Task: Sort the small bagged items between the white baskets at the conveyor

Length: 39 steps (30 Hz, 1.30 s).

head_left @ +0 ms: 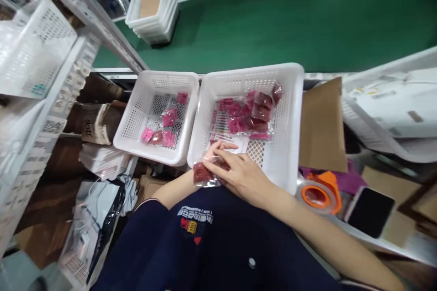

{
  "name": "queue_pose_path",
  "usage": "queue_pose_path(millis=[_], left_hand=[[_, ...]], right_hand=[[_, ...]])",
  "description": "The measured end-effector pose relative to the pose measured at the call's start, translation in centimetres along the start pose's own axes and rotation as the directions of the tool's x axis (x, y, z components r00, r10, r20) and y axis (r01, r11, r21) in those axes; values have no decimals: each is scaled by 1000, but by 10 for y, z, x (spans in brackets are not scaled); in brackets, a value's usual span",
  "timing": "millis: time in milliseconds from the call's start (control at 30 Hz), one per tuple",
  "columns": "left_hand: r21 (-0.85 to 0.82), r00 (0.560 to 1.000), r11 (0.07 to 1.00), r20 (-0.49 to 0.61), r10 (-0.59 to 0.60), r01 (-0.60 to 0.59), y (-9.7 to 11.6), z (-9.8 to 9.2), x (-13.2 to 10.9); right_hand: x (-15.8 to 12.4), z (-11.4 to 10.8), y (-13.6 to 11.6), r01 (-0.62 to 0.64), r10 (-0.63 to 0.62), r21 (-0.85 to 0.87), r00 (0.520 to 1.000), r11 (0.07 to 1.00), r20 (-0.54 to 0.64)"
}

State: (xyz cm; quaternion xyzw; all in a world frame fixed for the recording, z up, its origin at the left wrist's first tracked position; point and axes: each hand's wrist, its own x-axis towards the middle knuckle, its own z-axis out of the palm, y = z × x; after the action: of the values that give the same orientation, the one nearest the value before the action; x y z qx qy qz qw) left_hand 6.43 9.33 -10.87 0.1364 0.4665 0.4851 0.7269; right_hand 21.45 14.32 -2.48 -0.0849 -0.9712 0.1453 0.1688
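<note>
A clear plastic packet with dark red contents (202,173) is between my two hands, just in front of my chest and at the near rim of the larger white basket (288,145). My left hand (215,147) supports it from below, its palm mostly hidden by the packet and the other hand. Over the top lies my right hand (244,175), its fingers pressed on the packet. Inside the larger basket are several similar packets in pink and dark red (251,111), with a printed sheet (221,132) under them.
To the left stands a smaller white basket (124,138) with a few pink packets (169,117). Beyond is a green conveyor surface (273,22) with stacked white trays (153,7). At right are a cardboard flap (322,127), an orange tape dispenser (332,191) and a phone (371,211).
</note>
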Motion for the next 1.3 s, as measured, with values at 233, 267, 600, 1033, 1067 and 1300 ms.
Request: queue_pose_path(millis=[233,267,600,1033,1067,1300], left_hand=[[427,907,807,83,413,-407,104,-22,-7],[587,838,648,101,536,-485,128,-38,-8],[877,893,-172,-434,116,449,201,-174,-13],[839,914,-381,-295,279,388,141,-183,-70],[838,903,-371,-292,314,400,145,-181,-70],[967,619,81,-217,755,240,189,-158,-79]], right_hand=[[-2,-26,38,-38,57,62,942,997,-330],[-8,-28,46,-150,156,45,941,988,-301],[-60,-4,65,-519,515,38,853,854,88],[-61,-5,55,-546,533,124,837,828,128],[-60,-5,54,-541,527,137,840,830,128],[-63,-13,54,-497,496,292,864,817,84]])
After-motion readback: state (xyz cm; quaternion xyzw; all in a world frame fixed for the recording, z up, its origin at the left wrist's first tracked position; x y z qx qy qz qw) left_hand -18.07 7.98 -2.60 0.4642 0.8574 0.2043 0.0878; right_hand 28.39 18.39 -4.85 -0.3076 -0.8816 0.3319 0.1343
